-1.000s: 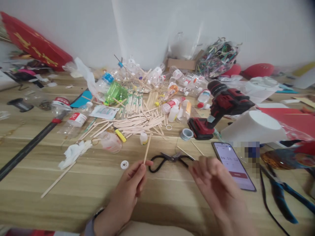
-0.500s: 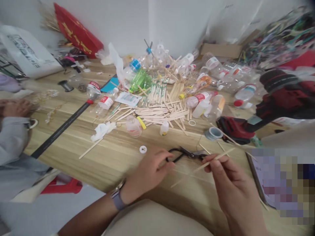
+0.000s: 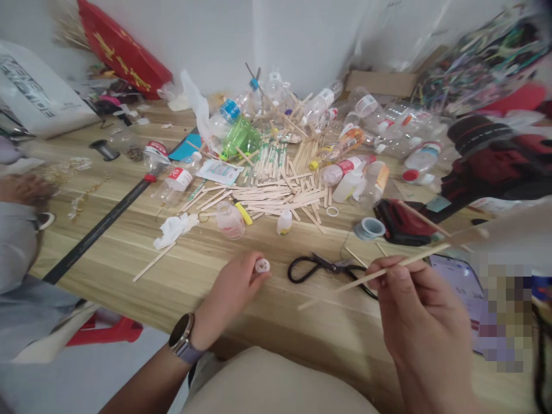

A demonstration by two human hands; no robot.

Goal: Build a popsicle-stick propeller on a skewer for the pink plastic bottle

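My left hand [image 3: 235, 287] pinches a small white bottle cap [image 3: 262, 265] between thumb and fingers, its hollow side facing me. A wooden stick [image 3: 360, 280] is gripped near its middle by my right hand [image 3: 414, 305], pointing left and slightly down over the table. Between the hands lie black-handled scissors [image 3: 330, 266], partly hidden by the right hand. Beyond them stand a small white glue bottle [image 3: 284, 223] and a clear plastic jar [image 3: 230, 219]. A grey spool [image 3: 370, 229] sits beyond my right hand.
A heap of wooden sticks [image 3: 276, 198] and plastic bottles fills the table's far side. A red-black power tool [image 3: 474, 167] is at right, near a phone [image 3: 461, 282]. A black tube [image 3: 99, 230] slants at left, near another person's hand [image 3: 26, 192].
My left hand has moved left from the scissors and picked up the white bottle cap from the table. My right hand, still holding the stick, has shifted slightly right.
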